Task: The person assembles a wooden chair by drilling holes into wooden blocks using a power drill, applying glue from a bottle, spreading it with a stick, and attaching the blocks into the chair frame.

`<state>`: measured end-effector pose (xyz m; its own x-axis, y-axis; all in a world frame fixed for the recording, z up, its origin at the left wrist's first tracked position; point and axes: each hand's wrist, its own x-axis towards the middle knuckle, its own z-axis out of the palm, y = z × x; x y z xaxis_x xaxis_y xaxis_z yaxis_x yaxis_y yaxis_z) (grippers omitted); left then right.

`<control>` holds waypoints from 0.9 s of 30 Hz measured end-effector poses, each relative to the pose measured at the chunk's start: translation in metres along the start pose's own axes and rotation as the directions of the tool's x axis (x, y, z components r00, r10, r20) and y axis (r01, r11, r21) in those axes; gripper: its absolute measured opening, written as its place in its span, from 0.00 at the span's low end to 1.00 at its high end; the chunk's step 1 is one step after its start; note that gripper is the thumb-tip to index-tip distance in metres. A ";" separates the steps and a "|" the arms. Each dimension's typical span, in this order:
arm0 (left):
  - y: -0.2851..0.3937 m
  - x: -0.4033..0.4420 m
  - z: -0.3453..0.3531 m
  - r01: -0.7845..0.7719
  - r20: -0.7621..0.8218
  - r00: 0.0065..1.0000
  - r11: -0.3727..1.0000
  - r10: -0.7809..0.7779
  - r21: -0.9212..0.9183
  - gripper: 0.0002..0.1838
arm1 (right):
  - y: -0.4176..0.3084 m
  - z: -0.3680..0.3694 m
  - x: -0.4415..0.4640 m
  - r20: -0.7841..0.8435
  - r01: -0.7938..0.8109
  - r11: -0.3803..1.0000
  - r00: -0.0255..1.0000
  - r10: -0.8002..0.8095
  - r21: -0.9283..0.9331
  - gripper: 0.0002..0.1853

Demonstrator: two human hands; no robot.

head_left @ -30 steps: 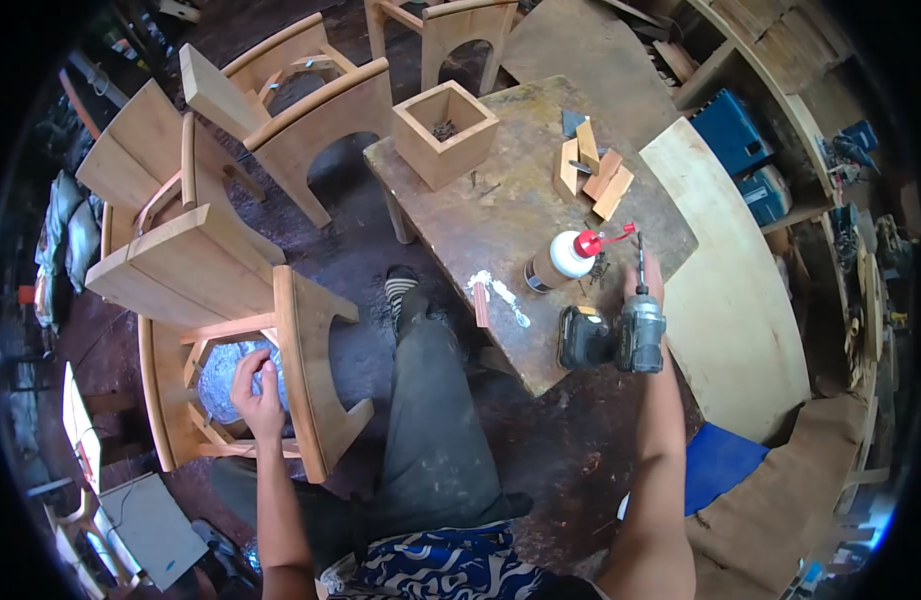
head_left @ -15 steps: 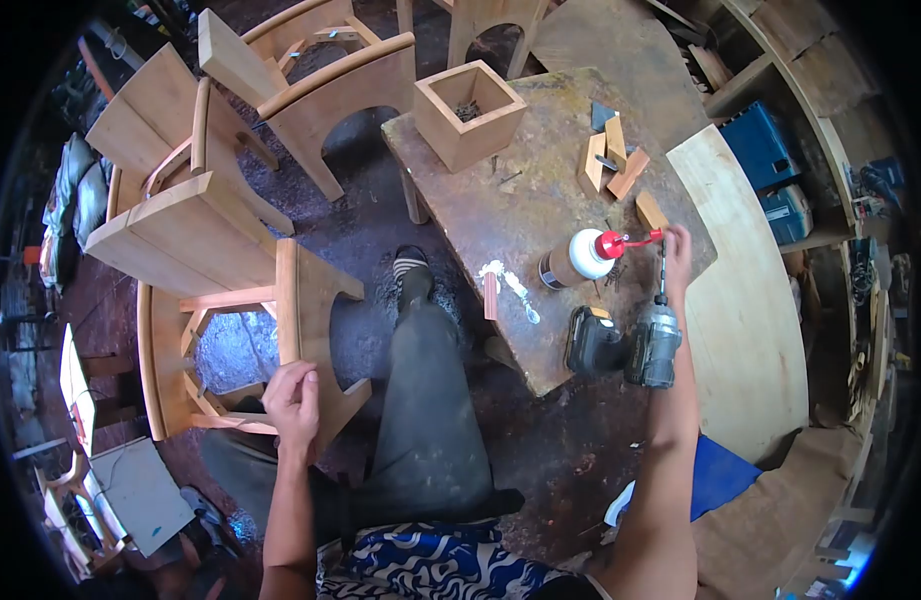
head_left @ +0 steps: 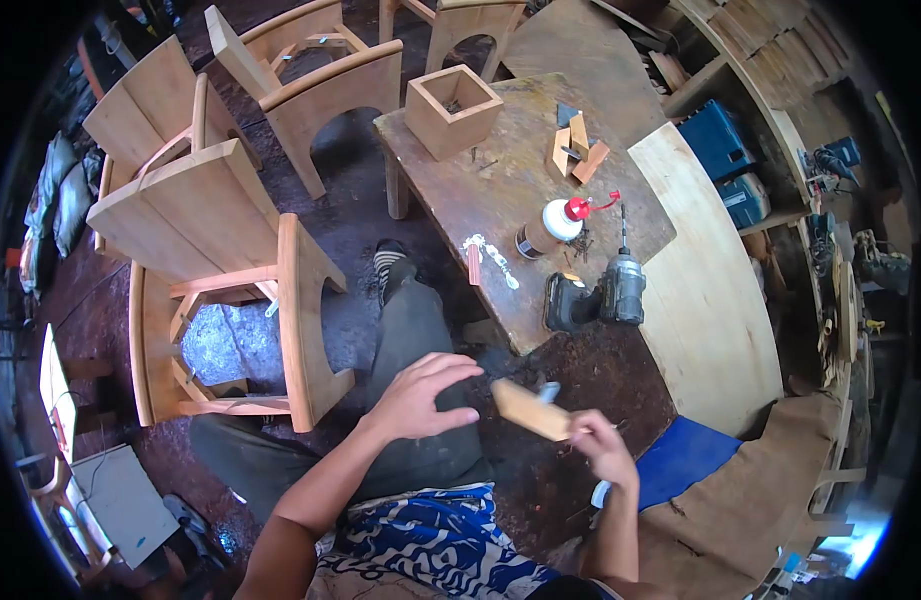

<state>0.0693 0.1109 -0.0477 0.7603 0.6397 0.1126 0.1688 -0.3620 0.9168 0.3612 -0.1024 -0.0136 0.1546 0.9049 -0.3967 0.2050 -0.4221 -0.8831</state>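
My right hand (head_left: pixel 602 450) pinches one end of a small wooden block (head_left: pixel 530 409), which is tilted and slightly blurred above my lap; a small pale piece sticks out from its side. My left hand (head_left: pixel 425 395) is empty with fingers apart, just left of the block. On the worn table (head_left: pixel 450 200) stand a glue bottle (head_left: pixel 545 232) with a red cap and a cordless drill (head_left: pixel 622 285), bit pointing away. More small wooden blocks (head_left: pixel 572 150) lie farther back, near an open wooden box (head_left: pixel 454 112) with dark bits inside.
A wooden chair frame (head_left: pixel 295 320) stands at my left, with more chairs (head_left: pixel 330 90) behind it. White glue (head_left: pixel 492 262) is smeared on the table's near edge. At the right are a pale curved board (head_left: pixel 710 290), a blue sheet (head_left: pixel 685 462) and shelves with blue cases (head_left: pixel 715 138).
My right hand has left the table area beyond the drill and come back to my lap with a wooden block. My left hand has moved right from the chair and opened.
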 end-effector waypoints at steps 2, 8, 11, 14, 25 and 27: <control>0.012 0.000 -0.004 -0.147 0.137 0.983 0.966 0.120 0.214 0.35 | -0.022 0.029 0.027 0.259 0.219 0.969 0.948 -0.183 -0.114 0.03; 0.011 -0.036 -0.042 0.244 0.344 0.884 0.940 -0.317 0.240 0.36 | -0.063 0.042 0.088 0.507 -0.035 0.975 0.858 -0.082 0.217 0.08; -0.005 -0.074 -0.048 0.354 0.146 0.920 0.931 -0.364 0.086 0.33 | -0.011 -0.047 0.111 0.452 -0.202 0.907 0.892 0.014 0.370 0.10; -0.032 -0.110 -0.039 0.389 -0.077 0.918 0.921 -0.390 -0.030 0.26 | 0.072 -0.131 0.146 -0.120 -0.027 0.845 0.987 0.107 0.534 0.06; -0.055 -0.103 0.041 0.411 0.213 0.870 0.418 -0.444 -0.810 0.21 | 0.047 -0.125 0.330 -0.361 -0.045 0.741 0.892 -0.272 -0.670 0.09; -0.053 -0.099 0.043 0.408 0.160 0.877 0.525 -0.454 -0.747 0.21 | 0.039 -0.125 0.333 -0.349 -0.059 0.744 0.906 -0.241 -0.666 0.11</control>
<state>0.0122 0.0374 -0.1238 0.6903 0.6167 -0.3785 -0.0698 0.5774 0.8134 0.5413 0.1757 -0.1493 0.4278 0.9019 -0.0594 0.7870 -0.4039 -0.4664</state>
